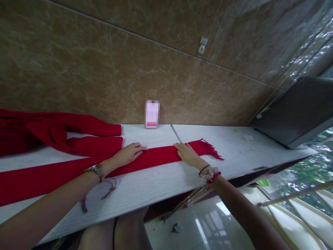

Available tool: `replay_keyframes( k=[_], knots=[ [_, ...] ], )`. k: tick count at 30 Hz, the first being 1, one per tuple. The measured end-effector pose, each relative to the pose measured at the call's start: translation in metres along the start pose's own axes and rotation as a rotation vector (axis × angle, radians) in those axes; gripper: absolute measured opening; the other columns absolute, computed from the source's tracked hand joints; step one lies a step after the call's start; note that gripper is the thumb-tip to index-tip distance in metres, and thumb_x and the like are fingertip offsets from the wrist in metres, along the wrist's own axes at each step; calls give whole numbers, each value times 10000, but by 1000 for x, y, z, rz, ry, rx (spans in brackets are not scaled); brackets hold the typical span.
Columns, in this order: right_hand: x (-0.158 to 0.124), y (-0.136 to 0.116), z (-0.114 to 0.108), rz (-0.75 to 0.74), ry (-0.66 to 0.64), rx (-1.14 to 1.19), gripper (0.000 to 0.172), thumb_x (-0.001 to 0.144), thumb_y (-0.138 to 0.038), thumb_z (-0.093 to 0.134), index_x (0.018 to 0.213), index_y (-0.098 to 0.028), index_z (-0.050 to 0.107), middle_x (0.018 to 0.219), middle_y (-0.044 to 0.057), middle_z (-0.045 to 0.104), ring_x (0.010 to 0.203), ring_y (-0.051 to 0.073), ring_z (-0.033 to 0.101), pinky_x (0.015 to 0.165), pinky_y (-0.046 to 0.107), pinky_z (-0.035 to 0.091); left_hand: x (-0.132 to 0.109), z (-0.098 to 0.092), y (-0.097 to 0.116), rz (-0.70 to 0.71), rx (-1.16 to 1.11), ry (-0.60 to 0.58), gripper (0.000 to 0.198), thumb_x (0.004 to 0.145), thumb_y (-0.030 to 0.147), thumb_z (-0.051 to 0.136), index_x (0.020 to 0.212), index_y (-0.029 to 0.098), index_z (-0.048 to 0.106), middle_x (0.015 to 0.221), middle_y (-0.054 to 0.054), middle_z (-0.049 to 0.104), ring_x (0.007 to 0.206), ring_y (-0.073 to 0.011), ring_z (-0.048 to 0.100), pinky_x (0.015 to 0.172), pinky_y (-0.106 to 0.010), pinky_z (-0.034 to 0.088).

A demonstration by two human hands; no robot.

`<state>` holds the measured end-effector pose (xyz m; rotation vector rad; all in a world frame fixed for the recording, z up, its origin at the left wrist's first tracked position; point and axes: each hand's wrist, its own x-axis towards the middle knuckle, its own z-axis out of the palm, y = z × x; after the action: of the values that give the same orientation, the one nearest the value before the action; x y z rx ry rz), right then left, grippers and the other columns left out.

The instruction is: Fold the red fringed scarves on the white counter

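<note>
A long red scarf [158,156] lies flat along the white wood-grain table [156,189], its fringed end toward the right. Both palms rest on it. My left hand [129,153] is laid over the scarf's middle stretch, fingers extended to the right, a ring on one finger. Near the fringe, my right hand [189,153] presses flat on the cloth with fingers stretched out. Neither hand grips the fabric. Behind my left hand, another red knitted garment [85,125] with two sleeve-like ends is bunched at the left; its far part runs out of view.
A pink-and-white card or phone [152,114] leans against the brown marbled wall [117,69]. A small white hook [202,45] is fixed higher up. At the right end stands a dark box-like appliance [293,111]. The table's front edge drops to a shiny floor [208,225].
</note>
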<state>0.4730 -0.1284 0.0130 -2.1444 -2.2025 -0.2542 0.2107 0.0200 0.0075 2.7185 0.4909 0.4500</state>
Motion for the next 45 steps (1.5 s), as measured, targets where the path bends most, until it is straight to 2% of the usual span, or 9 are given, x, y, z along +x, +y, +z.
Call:
replay_keyframes(
  k=[6,13,18,22,25,29,34,42,45],
  knots=[
    [15,-29,-21,-126,38,-14,392,856,-190,388,1241,-135,435,1309,125,438,1222,230,353,999,449,285,10,-8,-5,-78,-2,-73,303,803,317,392,945,178,622,906,-51,632,820,-163,567,769,-262,441],
    [34,-49,-3,-298,9,188,377,894,-227,324,1254,-173,421,1289,87,469,1194,171,394,999,400,302,15,-10,-11,-61,-2,-91,293,800,345,376,859,192,619,873,-36,643,800,-164,570,761,-263,436],
    [32,-45,5,-261,29,272,376,895,-250,317,1245,-199,441,1264,70,497,1165,154,423,1003,375,295,13,-5,-10,-65,71,-87,293,835,289,346,874,194,620,896,-34,637,834,-167,565,802,-273,430],
    [32,-42,6,-235,40,322,375,891,-270,332,1235,-185,452,1250,76,510,1160,156,430,1003,368,298,8,-8,0,-115,241,-70,321,833,149,339,1020,191,596,989,-59,618,896,-184,564,818,-298,428],
    [31,-40,5,-186,40,325,376,887,-270,343,1224,-155,464,1244,92,514,1158,161,434,1012,370,288,2,-7,12,-63,308,-36,383,837,106,318,1111,219,562,1108,-58,585,978,-194,544,861,-322,405],
    [30,-39,4,-142,18,291,381,892,-268,321,1228,-152,461,1254,86,508,1172,161,423,1025,386,269,-7,5,22,74,269,-82,387,889,310,328,1246,223,452,1318,-55,439,1173,-202,417,977,-341,305],
    [26,-33,5,-76,0,215,407,900,-280,272,1265,-181,421,1314,84,447,1229,181,361,1029,442,242,-13,17,21,82,232,-182,514,881,467,309,1341,237,301,1403,-56,304,1291,-207,238,1033,-369,175],
    [21,6,11,81,-34,110,415,898,-266,241,1276,-231,408,1345,72,407,1231,220,363,986,524,279,-13,7,26,47,214,-234,563,873,492,303,1352,197,281,1412,-97,269,1301,-228,209,1032,-388,152],
    [22,10,9,135,-22,81,405,898,-288,262,1260,-219,430,1327,102,427,1230,247,362,968,548,288,-14,4,27,69,207,-243,636,836,561,332,1354,196,273,1415,-101,261,1303,-223,202,1036,-368,134]
  ],
)
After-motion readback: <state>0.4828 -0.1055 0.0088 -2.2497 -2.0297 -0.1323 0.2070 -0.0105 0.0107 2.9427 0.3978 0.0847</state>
